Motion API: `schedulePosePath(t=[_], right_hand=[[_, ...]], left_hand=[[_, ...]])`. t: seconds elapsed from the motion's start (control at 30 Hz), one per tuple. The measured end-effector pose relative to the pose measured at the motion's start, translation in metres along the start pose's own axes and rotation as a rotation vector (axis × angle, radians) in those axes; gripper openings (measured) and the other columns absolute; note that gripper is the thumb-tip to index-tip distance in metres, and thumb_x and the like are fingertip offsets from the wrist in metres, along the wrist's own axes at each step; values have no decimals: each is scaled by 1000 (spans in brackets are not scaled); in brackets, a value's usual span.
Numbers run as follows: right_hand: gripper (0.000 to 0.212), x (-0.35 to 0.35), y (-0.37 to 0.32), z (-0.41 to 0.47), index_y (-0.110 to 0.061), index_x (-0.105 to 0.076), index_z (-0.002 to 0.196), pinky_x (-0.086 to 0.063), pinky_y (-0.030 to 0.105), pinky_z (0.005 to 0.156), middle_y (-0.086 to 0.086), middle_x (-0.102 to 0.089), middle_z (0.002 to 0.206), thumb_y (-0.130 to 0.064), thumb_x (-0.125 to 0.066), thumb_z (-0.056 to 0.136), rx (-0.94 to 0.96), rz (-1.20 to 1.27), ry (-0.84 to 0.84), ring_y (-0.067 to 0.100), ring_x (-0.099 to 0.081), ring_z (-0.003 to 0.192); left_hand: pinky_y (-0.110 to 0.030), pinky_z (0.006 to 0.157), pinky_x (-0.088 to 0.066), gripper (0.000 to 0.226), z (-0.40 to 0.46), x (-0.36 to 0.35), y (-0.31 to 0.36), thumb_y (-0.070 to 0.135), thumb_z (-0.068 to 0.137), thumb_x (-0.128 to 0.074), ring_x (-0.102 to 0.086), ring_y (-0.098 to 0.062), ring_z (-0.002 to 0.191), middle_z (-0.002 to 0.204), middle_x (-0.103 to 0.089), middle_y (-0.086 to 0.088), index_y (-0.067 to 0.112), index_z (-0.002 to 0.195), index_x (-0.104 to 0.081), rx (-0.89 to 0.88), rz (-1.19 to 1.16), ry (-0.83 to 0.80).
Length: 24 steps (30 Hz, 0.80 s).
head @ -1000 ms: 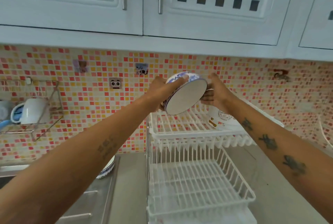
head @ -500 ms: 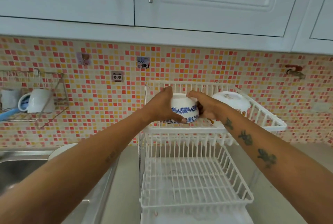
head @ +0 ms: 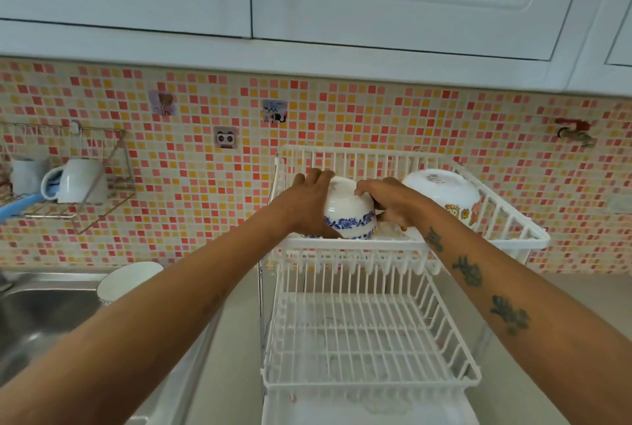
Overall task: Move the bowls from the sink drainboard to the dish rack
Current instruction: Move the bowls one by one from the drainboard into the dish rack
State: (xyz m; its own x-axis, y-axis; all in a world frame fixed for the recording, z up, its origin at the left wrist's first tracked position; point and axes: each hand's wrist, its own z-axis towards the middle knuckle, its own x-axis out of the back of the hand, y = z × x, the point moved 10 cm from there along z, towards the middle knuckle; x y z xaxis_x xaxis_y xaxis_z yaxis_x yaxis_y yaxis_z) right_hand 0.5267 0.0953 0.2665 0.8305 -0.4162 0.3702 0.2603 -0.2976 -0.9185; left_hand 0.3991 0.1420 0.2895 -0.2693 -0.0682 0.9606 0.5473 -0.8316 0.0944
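Step in hand: placing. Blue-pattern bowl is going upside down into the top tier of the dish rack, left half.

Left to right:

- Wall wire shelf [head: 85, 185]: holds a white mug [head: 73, 181] on its side, a second white cup behind it, and something blue poking out at the left. Not part of the task.
- Sink [head: 37, 315]: basin visible, nothing identifiable in it.
- Drainboard bowl [head: 128, 282]: one white bowl left at the sink edge, partly hidden behind the left forearm. Judging from this, at least one more trip is needed.
- Left hand [head: 304, 209]: grip wrapped round the left side of the blue-pattern bowl [head: 349, 216], fingers over its upturned base.
- Right hand [head: 393, 205]: grip on the bowl's right side, fingertips on the base. Both hands grasping the same bowl.
- Bowl rim is at or just above the top-tier wires; can't tell if it's fully seated, the front rail hides contact.
- Dish rack [head: 369, 339]: top tier also holds a larger white bowl [head: 441, 195] with cartoon prints, inverted, just beside the right hand. Lower tier holds nothing visible. Drip tray below, contents unclear.

Next move, my read: settle the rim flat on the wires, keep it off the larger bowl, release both hands, reach back left for the drainboard bowl. Risk: wet ceramic slipping or clinking against its neighbour.
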Motion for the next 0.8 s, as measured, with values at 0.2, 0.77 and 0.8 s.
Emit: schedulePosePath(t=[0.2,0.77,0.8], right_hand=[[40,15,-29,-10,-4,-69,111,-50,41,96,11,-67,118,-35,-61,87,249,-306,214,27,-63,106],[25,-262,-171,-45,-15,-69,105,-47,39,99,3,-64,129,-32,-57,92,645,-132,-124,18,-58,118],[23,-283,-171,-43,-15,-69,102,-47,36,95,2,-66,124,-31,-57,91,627,-128,-154,16,-59,114]], left_hand=[[-50,115,-29,121,-8,18,-6,57,60,-83,-21,-30,142,155,-19,-5,19,153,-15,26,-195,34],[-42,94,-51,38,-148,21,-287,50,95,-49,-63,-26,104,119,-64,-6,16,105,-61,684,-1158,126],[-43,94,-50,37,-156,17,-301,49,96,-48,-63,-26,102,117,-64,-6,16,105,-61,708,-1170,124]])
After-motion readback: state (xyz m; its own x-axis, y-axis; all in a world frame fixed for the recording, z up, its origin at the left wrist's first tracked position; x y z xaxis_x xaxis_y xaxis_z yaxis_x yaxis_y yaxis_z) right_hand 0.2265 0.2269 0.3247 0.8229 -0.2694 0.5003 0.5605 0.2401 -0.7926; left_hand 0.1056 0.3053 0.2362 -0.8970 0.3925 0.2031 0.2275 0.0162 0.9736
